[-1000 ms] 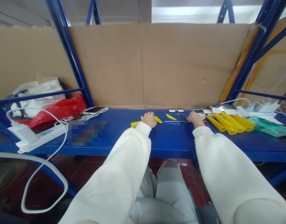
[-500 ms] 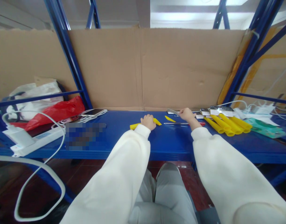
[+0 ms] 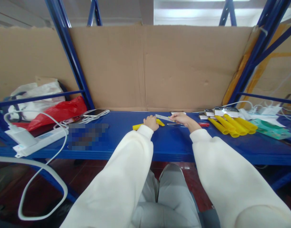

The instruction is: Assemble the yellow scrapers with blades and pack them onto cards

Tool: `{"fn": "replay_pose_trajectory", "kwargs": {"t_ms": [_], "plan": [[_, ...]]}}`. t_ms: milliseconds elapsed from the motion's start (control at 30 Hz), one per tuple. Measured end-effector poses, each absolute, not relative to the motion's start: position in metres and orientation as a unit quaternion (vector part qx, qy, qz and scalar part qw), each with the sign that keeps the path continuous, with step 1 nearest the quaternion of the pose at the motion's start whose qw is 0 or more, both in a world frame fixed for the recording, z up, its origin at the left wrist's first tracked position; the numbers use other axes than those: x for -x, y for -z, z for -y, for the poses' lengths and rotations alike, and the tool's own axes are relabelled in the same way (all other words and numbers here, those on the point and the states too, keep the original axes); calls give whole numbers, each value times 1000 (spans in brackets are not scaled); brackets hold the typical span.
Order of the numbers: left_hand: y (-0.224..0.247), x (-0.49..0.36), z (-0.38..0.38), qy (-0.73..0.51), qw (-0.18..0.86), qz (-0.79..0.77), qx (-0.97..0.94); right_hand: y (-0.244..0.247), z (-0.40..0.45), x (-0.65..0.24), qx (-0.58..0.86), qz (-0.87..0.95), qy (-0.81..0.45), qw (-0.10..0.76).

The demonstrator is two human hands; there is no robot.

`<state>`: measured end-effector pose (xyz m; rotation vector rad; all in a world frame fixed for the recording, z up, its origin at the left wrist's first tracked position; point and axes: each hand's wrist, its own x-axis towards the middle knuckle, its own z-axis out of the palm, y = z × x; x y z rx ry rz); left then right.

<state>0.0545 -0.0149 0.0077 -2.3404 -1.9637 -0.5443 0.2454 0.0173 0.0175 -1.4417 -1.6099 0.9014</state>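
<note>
My left hand [image 3: 151, 122] is closed over a yellow tube [image 3: 136, 127] and presses it to the blue table. The tube's slanted, cut-looking end [image 3: 161, 123] sticks out to the right of the fingers. My right hand [image 3: 181, 119] pinches a flat silver-grey ruler [image 3: 163, 117], whose far end reaches behind the tube's right end. Below the right hand a thin tool with a red handle [image 3: 204, 124] lies on the table, partly covered by the hand.
Several yellow tubes [image 3: 234, 126] lie at the right, beside a green packet [image 3: 271, 129] and small dark-and-white boxes [image 3: 226, 111]. On the left are a phone [image 3: 97, 112], a white power strip [image 3: 41, 141], and a red bag [image 3: 62, 111]. Cardboard [image 3: 145, 68] stands behind the blue table [image 3: 126, 144].
My right hand has moved left with the ruler, bringing it to the tube's right end. The loose yellow scrap is now out of sight there. My left hand stays on the tube.
</note>
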Motion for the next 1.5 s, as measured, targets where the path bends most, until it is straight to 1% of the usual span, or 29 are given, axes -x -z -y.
{"fn": "replay_pose_trajectory", "kwargs": {"t_ms": [200, 433, 600, 733, 933, 1067, 1333, 1500], "plan": [[-8, -54, 16, 175, 15, 635, 752, -16, -12, -247, 544, 656, -369, 370], [-10, -55, 18, 174, 12, 636, 751, -17, -3, -242, 519, 710, -383, 283], [-10, -55, 19, 174, 6, 634, 754, -15, -1, -238, 535, 699, -400, 255], [-10, -55, 19, 168, 3, 628, 760, -15, 1, -236, 546, 685, -409, 256], [-7, -53, 16, 143, 18, 635, 759, -16, 3, -234, 535, 659, -444, 287], [-3, -49, 11, 122, 14, 627, 770, -16, 3, -234, 529, 659, -443, 300], [-1, -47, 5, 140, 10, 567, 812, -13, 0, -235, 532, 658, -442, 296], [-5, -49, 10, 182, 2, 561, 808, -11, -1, -236, 523, 667, -441, 295]]}}
